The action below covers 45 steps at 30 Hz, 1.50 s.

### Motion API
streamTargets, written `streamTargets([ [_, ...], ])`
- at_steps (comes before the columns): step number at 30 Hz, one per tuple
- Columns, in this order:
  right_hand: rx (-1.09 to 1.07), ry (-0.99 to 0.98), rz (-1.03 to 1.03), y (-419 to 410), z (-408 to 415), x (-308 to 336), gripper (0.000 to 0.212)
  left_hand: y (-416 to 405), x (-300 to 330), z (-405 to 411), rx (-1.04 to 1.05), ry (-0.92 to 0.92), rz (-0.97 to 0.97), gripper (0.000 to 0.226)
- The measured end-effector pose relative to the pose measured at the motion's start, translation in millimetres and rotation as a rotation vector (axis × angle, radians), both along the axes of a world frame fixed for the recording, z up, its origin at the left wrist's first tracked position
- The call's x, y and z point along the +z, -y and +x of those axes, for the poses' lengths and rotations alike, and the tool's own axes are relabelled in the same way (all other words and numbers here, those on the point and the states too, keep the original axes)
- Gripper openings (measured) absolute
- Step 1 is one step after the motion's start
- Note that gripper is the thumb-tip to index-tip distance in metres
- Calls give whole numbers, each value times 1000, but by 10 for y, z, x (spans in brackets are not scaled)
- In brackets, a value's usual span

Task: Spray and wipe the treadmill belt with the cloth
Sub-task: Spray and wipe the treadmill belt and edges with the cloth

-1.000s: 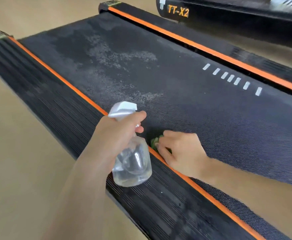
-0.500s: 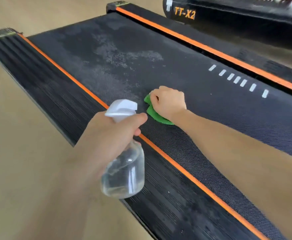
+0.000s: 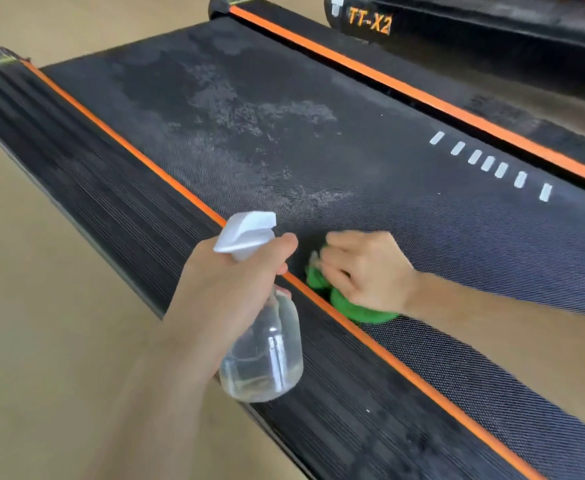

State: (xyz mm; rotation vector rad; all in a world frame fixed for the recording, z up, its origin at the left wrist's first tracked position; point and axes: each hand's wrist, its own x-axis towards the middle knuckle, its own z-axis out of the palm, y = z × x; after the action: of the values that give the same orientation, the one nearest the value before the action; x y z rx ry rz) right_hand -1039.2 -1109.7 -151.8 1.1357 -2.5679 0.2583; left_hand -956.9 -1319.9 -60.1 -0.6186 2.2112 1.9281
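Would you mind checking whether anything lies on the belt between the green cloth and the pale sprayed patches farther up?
Nothing visible does. The right hand presses the green cloth on the belt, and bare belt runs to the sprayed patches.

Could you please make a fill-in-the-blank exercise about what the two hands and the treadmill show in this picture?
1. The left hand holds a clear spray bottle with a ____ trigger head.
2. The right hand presses a ____ cloth onto the treadmill belt.
3. The stripe between the belt and the ribbed side rail is ____.
4. Pale spray patches lie on the belt ____ from the person than the cloth.

Missing words: white; green; orange; farther
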Motion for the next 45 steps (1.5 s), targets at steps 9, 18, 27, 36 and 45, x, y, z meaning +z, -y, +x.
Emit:
streamTargets([
  [9, -292, 116, -126, 984, -761, -15, 28, 275, -429, -302, 9, 104, 172, 21],
  [18, -181, 134, -64, 82, 389, 98, 30, 334, -37, -318, -83, 155, 116, 19],
  [27, -299, -28, -74, 560, -1142, -75, 15, 126, -130, -836, -143, 164, 118, 32],
  [36, -232, 220, -99, -49, 246, 194, 23, 29, 115, -1209, -172, 193, 131, 39],
  [45, -589, 147, -37, 408, -1658, 52, 32, 32, -32, -1196, -161, 145, 118, 23],
])
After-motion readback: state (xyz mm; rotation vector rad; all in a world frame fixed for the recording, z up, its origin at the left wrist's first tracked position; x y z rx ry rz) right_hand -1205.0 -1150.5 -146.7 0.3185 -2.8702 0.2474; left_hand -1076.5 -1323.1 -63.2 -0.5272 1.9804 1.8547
